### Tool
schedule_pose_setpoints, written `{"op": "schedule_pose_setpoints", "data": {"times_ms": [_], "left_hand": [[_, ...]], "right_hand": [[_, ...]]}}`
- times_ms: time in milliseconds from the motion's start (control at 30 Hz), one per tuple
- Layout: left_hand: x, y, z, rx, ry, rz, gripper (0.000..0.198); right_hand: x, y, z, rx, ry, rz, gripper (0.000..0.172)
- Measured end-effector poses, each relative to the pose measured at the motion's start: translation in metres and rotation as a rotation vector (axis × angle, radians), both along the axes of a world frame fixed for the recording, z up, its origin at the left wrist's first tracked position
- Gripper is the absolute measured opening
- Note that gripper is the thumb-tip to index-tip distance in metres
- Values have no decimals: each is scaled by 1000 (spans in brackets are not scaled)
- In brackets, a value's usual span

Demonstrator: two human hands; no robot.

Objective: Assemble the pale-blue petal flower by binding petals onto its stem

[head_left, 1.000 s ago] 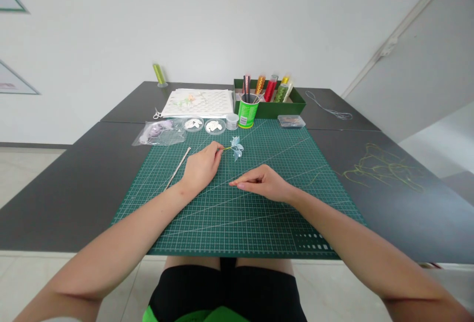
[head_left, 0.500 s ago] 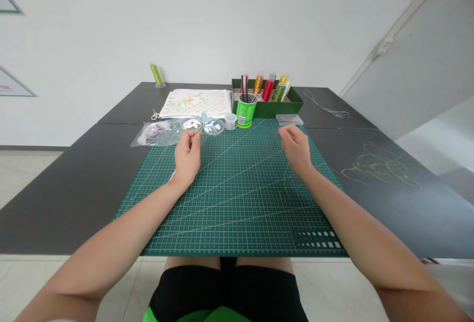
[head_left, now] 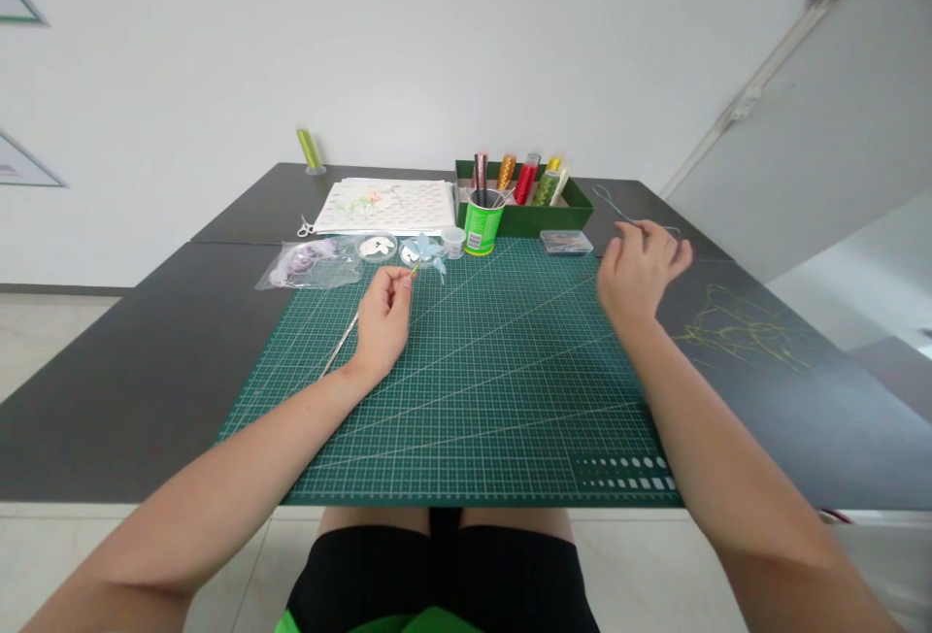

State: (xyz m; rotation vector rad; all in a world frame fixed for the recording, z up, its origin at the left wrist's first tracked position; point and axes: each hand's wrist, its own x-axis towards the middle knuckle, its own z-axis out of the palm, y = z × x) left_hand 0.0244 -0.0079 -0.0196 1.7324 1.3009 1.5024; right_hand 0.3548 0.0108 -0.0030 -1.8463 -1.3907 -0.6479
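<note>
My left hand (head_left: pixel 385 316) is closed in a pinch above the cutting mat (head_left: pixel 495 361). Between its thumb and forefinger is the yellow-green stem of a light blue artificial flower (head_left: pixel 423 249), whose petals hang over a round clear dish. A thin pale rod (head_left: pixel 339 346) slants out from beneath this hand; I cannot tell whether the hand touches it. To the right, my right hand (head_left: pixel 637 272) hovers with its fingers apart and nothing visible in them. It is near the small clear box (head_left: pixel 566 243) and the loop of grey-blue cord (head_left: pixel 606 193).
Tangled green thread (head_left: pixel 749 330) lies on the black table at right. Thread spools stand in a green box (head_left: pixel 539 219) behind a green can (head_left: pixel 483 227). White sheets (head_left: pixel 400 206), small scissors (head_left: pixel 305 226) and a plastic bag (head_left: pixel 310 264) lie left. A thread spool (head_left: pixel 309 149) stands far left.
My right hand has moved right, off the mat's upper edge, and its fingers have spread. My left hand has shifted slightly right with the flower, whose petals now droop to the right.
</note>
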Motion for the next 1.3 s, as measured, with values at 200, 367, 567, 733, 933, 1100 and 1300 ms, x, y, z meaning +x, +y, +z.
{"op": "schedule_pose_setpoints", "data": {"times_ms": [200, 367, 567, 733, 933, 1100, 1300], "left_hand": [[8, -17, 0, -34, 50, -108, 17], [13, -26, 2, -63, 104, -177, 16], [17, -28, 3, -75, 109, -177, 14], [16, -26, 1, -68, 134, -140, 13], [14, -27, 3, -67, 168, -148, 14], [12, -26, 4, -69, 249, -146, 14], [10, -24, 7, -105, 540, -205, 12]], "right_hand": [[-97, -27, -21, -231, 67, 805, 39], [-132, -51, -33, -473, 515, 1203, 52], [-146, -60, -35, -501, 938, 1356, 48], [-144, -65, -30, -401, 647, 1078, 28], [-136, -66, -32, -210, 77, 1026, 26], [-130, -67, -23, 35, -384, 940, 21], [-116, -68, -1, 219, -622, 890, 17]]}}
